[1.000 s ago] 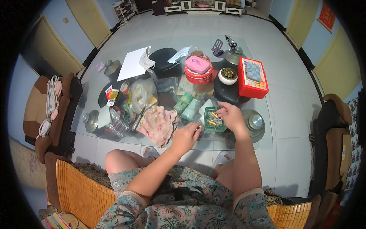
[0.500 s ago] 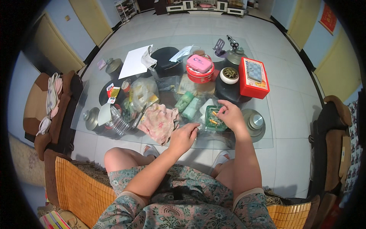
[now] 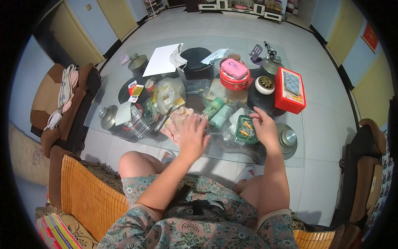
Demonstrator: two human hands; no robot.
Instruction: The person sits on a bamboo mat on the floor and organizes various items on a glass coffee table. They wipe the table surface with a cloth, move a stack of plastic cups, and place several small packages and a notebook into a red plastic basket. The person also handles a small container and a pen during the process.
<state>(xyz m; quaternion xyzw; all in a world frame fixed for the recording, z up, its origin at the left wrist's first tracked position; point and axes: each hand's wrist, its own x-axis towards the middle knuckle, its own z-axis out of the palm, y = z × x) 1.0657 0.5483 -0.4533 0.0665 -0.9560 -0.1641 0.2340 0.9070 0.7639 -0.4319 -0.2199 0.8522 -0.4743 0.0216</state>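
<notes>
My left hand [image 3: 192,135] hovers over a crumpled pink floral cloth [image 3: 173,127], its fingers spread and nothing visible in them. Whether it touches the cloth I cannot tell. My right hand [image 3: 265,128] is at the right rim of a green glass ashtray [image 3: 241,138], with fingers loosely bent and apart. Several cigarette butts [image 3: 245,129] lie in the ashtray. Just left of it are a crumpled clear plastic bag [image 3: 229,132] and two green rolls, a darker one [image 3: 213,108] and a paler one [image 3: 220,117].
A glass coffee table [image 3: 199,152] bears it all. Toward the right stand a red box [image 3: 290,99], a white pot [image 3: 264,85] and a red tin [image 3: 234,81] under a pink case [image 3: 234,68]. Leftward are a plastic bag [image 3: 169,92], stacked clear containers [image 3: 139,122] and white paper [image 3: 161,60].
My left hand has risen forward over the pink cloth and its fingers have spread. My right hand has shifted from above the ashtray to its right rim. The whole view has moved slightly.
</notes>
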